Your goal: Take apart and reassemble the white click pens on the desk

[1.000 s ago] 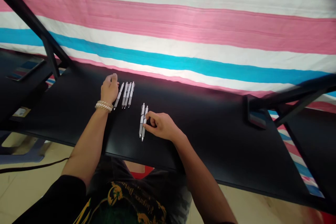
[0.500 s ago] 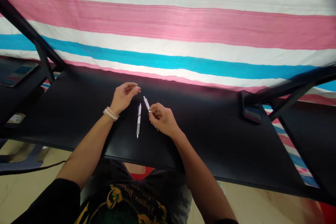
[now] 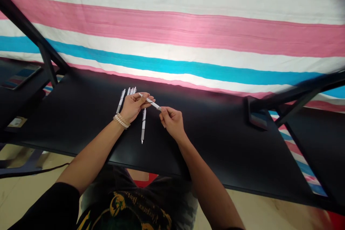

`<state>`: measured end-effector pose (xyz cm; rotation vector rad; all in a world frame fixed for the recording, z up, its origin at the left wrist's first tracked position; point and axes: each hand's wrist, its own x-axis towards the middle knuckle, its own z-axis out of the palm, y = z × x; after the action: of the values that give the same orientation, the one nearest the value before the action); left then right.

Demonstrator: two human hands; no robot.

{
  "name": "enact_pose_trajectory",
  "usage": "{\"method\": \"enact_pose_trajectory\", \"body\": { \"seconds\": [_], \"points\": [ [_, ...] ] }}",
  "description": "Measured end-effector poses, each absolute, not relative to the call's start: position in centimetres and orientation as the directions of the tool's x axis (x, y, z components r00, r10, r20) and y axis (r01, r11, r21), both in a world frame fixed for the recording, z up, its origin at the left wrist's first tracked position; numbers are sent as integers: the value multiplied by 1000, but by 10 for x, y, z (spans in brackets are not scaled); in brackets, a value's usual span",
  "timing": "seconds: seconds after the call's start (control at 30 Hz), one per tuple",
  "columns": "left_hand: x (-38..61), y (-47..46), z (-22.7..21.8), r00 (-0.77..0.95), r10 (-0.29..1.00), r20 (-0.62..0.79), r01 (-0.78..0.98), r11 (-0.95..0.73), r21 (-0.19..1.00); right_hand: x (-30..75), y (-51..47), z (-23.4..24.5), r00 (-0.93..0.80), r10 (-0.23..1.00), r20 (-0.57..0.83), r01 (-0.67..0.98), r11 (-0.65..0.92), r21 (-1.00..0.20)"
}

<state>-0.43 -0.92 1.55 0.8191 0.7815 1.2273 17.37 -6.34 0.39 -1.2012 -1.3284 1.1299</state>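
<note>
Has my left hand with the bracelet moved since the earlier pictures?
Yes. The left hand has moved right: it was left of the cluster of white pens, and now it covers their lower ends.

Head-worn view, facing forward and down
</note>
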Motion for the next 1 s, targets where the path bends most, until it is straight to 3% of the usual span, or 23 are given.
{"method": "enact_pose_trajectory", "body": {
  "seconds": [0.2,0.73,0.87,1.0],
  "points": [
    [-3,-10,17,135,988,-72,-523,133,842,170,-65,4,124,954,275,159,254,-954],
    [-5,-5,11,108,987,-122,-563,161,811,174,-58,1,115,971,210,44,207,-977],
    [-5,-5,11,115,985,-129,-556,172,813,173,-58,0,120,951,285,93,275,-957],
    [-6,-5,12,117,984,-133,-550,176,817,174,-57,-2,76,970,232,97,225,-970]
  ]
}}
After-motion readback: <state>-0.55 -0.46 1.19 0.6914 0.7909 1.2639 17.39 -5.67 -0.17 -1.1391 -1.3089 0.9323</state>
